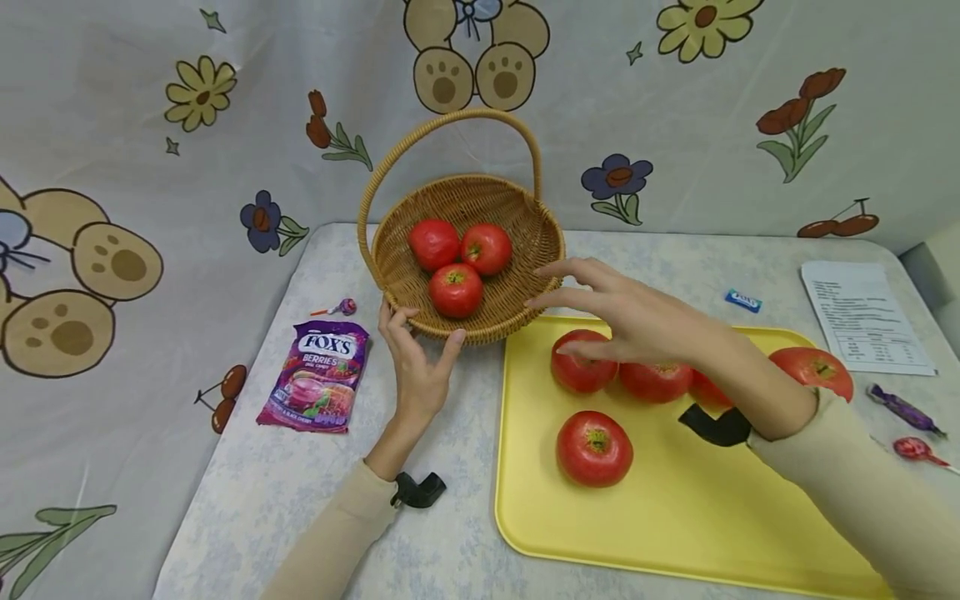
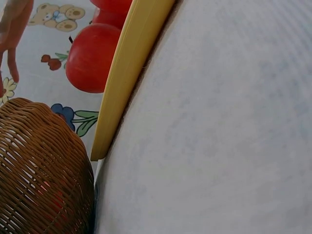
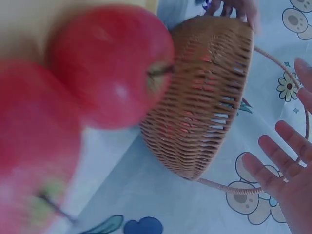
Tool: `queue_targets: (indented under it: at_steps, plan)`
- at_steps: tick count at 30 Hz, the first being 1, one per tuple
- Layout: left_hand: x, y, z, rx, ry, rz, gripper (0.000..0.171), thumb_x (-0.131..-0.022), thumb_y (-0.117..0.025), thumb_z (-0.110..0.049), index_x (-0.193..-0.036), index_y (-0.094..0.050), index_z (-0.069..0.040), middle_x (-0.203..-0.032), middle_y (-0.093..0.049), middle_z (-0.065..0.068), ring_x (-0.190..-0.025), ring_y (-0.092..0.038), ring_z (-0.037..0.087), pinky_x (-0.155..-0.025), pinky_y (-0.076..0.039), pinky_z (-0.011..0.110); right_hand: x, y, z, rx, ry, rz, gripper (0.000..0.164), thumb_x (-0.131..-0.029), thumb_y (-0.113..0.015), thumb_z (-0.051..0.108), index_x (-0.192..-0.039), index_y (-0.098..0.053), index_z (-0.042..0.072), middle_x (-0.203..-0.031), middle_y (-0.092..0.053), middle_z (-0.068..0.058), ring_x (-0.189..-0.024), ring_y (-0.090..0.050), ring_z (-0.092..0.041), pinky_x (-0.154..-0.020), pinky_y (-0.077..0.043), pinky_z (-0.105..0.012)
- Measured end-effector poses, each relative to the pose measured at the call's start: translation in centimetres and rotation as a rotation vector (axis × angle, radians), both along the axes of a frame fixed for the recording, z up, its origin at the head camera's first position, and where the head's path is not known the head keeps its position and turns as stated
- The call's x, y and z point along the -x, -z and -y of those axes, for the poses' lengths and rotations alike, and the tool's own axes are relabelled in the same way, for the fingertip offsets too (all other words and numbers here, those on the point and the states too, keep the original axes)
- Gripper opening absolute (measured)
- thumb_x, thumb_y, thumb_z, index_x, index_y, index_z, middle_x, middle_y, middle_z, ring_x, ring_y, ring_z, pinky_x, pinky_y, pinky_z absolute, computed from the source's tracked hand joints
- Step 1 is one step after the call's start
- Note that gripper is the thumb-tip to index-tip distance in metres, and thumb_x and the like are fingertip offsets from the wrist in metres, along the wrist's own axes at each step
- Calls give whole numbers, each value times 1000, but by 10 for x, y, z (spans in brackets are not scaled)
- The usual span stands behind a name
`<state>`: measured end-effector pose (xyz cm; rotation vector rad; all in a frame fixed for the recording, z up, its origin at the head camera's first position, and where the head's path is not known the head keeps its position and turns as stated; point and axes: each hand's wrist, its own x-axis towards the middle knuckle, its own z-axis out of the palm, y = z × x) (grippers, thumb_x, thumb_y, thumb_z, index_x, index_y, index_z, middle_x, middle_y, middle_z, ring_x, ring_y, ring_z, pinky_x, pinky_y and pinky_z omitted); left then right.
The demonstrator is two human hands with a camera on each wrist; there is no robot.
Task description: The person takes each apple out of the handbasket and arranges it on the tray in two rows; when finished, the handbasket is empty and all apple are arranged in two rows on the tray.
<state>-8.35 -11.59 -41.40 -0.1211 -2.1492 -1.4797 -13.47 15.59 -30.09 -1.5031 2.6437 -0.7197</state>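
Note:
A wicker basket (image 1: pixel 517 321) with a tall arched handle stands at the back of the table, three red apples (image 1: pixel 456 291) inside it. My left hand (image 1: pixel 416 375) holds its near left rim, fingertips at the edge and thumb against the outer side. Beside the right rim, my right hand (image 1: pixel 622 312) is spread with nothing in it; in the right wrist view its fingers (image 3: pixel 280 161) are extended and apart from the weave. Below that hand, several red apples (image 1: pixel 595 448) lie on a yellow tray (image 1: pixel 637 542). The basket (image 3: pixel 195 102) looks tilted in the right wrist view.
Left of the basket lie a purple candy bag (image 1: pixel 318 379) and a lollipop (image 1: pixel 347 307). Past the tray are a small blue-wrapped sweet (image 1: pixel 743 301), a printed sheet (image 1: pixel 866 317), a purple-wrapped candy (image 1: pixel 906 409) and a red lollipop (image 1: pixel 912 449). A patterned curtain (image 1: pixel 285 50) hangs behind.

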Motion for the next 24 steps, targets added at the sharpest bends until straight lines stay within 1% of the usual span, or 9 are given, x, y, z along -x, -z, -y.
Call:
queue_targets:
  at_steps: [3,7,10,13,17,21,24]
  plan:
    - [5,11,3,10,-6,12,59,-87,-71,-19,-120,-30,8,-156,1,31,-146,-10,46,-111,-28,58,18,-5,11,23,-19,-1,56,-82,-80,23,-134,-57,24,-144,-44,-10,-128,-46,-30,-95,-49,-49]
    - [9,24,7,25,-25,37,63,-87,-73,-32,-122,-31,1,-159,3,22,-149,-8,36,-110,-30,56,40,-6,27,50,-57,10,55,-83,-79,23,-134,-57,23,-141,-46,-11,-127,-47,-30,-97,-48,-48]
    - [10,28,8,29,-25,33,64,-87,-72,-38,-122,-31,-2,-160,3,19,-150,-7,32,-110,-32,54,53,-2,39,23,-73,40,53,-84,-78,26,-133,-57,23,-141,-45,-11,-128,-47,-30,-99,-47,-48]
    - [10,28,9,28,-24,22,63,-88,-72,-37,-122,-32,-3,-160,3,18,-149,-8,32,-110,-32,52,63,4,51,-10,-83,71,52,-85,-77,27,-133,-57,20,-141,-45,-12,-128,-46,-30,-101,-44,-48]
    - [10,24,9,17,-23,21,61,-87,-73,-26,-121,-31,2,-158,2,24,-148,-9,37,-110,-31,55,76,10,66,-35,-90,107,55,-85,-78,28,-134,-57,17,-139,-46,-11,-128,-45,-28,-104,-41,-47]
    - [3,6,3,4,-5,10,57,-87,-72,-14,-118,-29,8,-154,0,33,-146,-11,46,-110,-29,59,87,11,80,-62,-109,154,59,-83,-79,27,-136,-55,17,-141,-44,-11,-129,-46,-27,-106,-40,-47]
    - [-2,-6,1,1,5,11,55,-87,-71,-12,-117,-29,9,-153,-1,35,-145,-11,49,-109,-28,60,92,11,90,-84,-112,191,60,-83,-79,28,-137,-54,18,-142,-42,-11,-130,-45,-27,-108,-39,-46]
